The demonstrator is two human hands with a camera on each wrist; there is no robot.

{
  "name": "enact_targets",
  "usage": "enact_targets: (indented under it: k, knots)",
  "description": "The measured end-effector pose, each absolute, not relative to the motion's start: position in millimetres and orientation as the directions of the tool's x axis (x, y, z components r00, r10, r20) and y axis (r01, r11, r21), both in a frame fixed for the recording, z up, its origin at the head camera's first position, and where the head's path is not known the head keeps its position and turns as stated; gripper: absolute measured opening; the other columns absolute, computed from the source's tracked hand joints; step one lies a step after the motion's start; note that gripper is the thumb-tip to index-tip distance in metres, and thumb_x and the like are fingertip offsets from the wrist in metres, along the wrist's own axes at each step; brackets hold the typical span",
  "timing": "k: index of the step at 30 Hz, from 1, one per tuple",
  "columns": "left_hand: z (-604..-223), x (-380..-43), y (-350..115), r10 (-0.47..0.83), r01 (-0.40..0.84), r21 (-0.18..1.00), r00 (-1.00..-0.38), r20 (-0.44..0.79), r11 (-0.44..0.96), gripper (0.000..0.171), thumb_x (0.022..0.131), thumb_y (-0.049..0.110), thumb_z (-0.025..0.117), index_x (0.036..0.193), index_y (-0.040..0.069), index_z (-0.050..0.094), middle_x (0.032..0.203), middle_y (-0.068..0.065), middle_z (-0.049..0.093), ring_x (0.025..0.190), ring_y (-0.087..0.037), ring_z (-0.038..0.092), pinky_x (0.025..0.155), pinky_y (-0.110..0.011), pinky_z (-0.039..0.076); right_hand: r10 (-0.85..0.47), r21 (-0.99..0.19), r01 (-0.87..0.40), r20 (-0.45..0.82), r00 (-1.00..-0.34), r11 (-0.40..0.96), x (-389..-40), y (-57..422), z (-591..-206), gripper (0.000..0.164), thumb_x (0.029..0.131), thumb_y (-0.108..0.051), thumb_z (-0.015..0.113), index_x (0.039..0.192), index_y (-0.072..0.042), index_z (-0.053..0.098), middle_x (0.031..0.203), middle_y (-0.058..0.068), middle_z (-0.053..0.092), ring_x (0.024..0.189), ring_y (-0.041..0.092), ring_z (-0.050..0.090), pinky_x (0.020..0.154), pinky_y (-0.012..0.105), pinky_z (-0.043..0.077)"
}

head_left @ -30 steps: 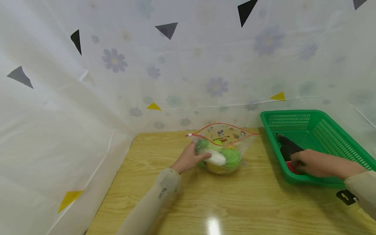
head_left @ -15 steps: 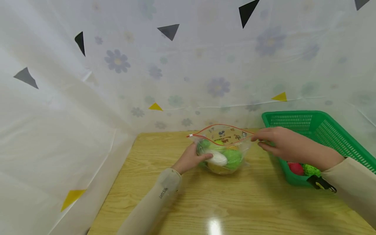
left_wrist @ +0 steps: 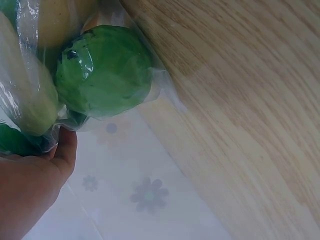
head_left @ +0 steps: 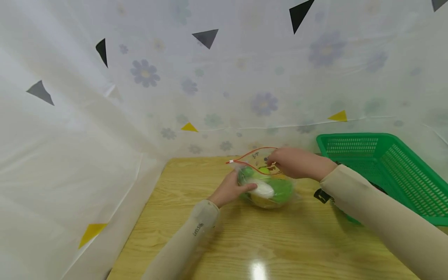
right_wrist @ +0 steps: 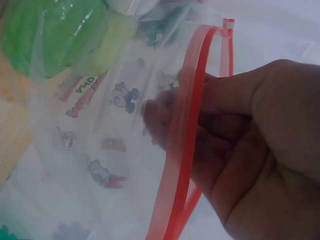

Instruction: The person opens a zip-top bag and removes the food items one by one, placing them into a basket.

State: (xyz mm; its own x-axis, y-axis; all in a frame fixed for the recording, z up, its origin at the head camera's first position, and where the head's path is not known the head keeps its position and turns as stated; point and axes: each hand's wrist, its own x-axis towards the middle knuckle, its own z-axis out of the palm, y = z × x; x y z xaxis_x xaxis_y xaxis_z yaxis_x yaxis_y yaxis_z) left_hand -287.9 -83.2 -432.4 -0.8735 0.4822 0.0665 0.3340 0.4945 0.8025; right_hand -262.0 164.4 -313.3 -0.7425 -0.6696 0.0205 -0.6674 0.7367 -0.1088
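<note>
A clear zip bag (head_left: 294, 182) with a red zip edge (head_left: 241, 161) stands on the table, its mouth spread apart. Toy vegetables fill it, among them a long white one (head_left: 263, 189) and a leafy green one (head_left: 284, 190). In the left wrist view a round green one (left_wrist: 107, 75) shows through the film. My left hand (head_left: 229, 189) grips the bag's left side, thumb in front, fingers hidden behind. My right hand (head_left: 297, 161) reaches into the mouth. In the right wrist view its fingers (right_wrist: 157, 117) are loosely bent behind the printed film, with nothing visible between them.
A green plastic basket (head_left: 353, 135) stands at the right, partly covered by my right sleeve (head_left: 378, 210). A black strap (head_left: 322, 195) hangs by the right wrist. A pale flowered curtain (head_left: 210, 89) closes off the wooden table (head_left: 245, 241) behind and at the left.
My right hand has left the basket, passed the bag's right corner and moved left into its mouth. The left hand keeps its hold on the bag.
</note>
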Motion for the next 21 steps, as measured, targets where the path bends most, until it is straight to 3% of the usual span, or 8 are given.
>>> enact_targets:
  k: [6,9,12,14,18,21]
  knots:
    - [-433,-287,-84,0.48,0.335,0.797,-0.875,0.065,0.502,0.088,0.087,0.058,0.071,0.156,0.019,0.033,0.148,-0.001,0.051,0.137,-0.018,0.049,0.111,-0.041,0.042,-0.618,-0.103,-0.614,-0.239,-0.749,0.783,-278,156,-319,0.029,0.097,0.007,0.056,0.111,-0.011,0.073,0.105,0.004,0.071,0.091,0.018,0.067,0.078,0.036,0.056]
    - [-433,-287,-84,0.478,0.32,0.807,-0.877,0.053,0.496,0.087,0.087,0.058,0.071,0.156,0.018,0.034,0.149,-0.001,0.05,0.138,-0.018,0.047,0.112,-0.042,0.041,-0.598,-0.135,-0.591,-0.333,-0.729,0.795,-282,151,-319,0.021,0.098,0.003,0.057,0.101,-0.013,0.07,0.081,-0.002,0.057,0.068,0.01,0.05,0.062,0.029,0.043]
    - [-433,-287,-85,0.484,0.322,0.81,-0.873,0.054,0.49,0.082,0.087,0.058,0.071,0.152,0.02,0.038,0.145,0.002,0.053,0.134,-0.015,0.05,0.111,-0.041,0.042,-0.577,-0.181,-0.555,-0.4,-0.713,0.812,-283,147,-317,0.013,0.097,-0.001,0.059,0.097,-0.012,0.066,0.072,-0.002,0.042,0.058,0.011,0.035,0.054,0.028,0.033]
    - [-433,-287,-85,0.493,0.329,0.813,-0.868,0.059,0.481,0.077,0.087,0.058,0.071,0.149,0.023,0.042,0.14,0.005,0.056,0.129,-0.012,0.053,0.109,-0.04,0.044,-0.554,-0.194,-0.527,-0.435,-0.71,0.827,-283,146,-316,0.019,0.096,0.001,0.06,0.107,-0.011,0.068,0.08,-0.002,0.053,0.057,0.011,0.04,0.051,0.026,0.037]
    - [-434,-287,-85,0.511,0.344,0.817,-0.857,0.071,0.462,0.068,0.087,0.058,0.071,0.142,0.027,0.046,0.129,0.009,0.06,0.119,-0.008,0.058,0.103,-0.038,0.047,-0.508,-0.181,-0.487,-0.488,-0.71,0.854,-285,143,-316,0.04,0.094,0.003,0.062,0.131,-0.013,0.065,0.113,0.006,0.067,0.063,0.013,0.057,0.054,0.028,0.048]
    - [-434,-287,-85,0.51,0.341,0.82,-0.857,0.071,0.46,0.067,0.087,0.059,0.071,0.14,0.026,0.047,0.125,0.009,0.061,0.115,-0.008,0.059,0.101,-0.038,0.049,-0.493,-0.15,-0.491,-0.506,-0.707,0.858,-288,142,-319,0.042,0.092,0.001,0.065,0.13,-0.014,0.067,0.119,0.007,0.069,0.063,0.014,0.06,0.055,0.03,0.05]
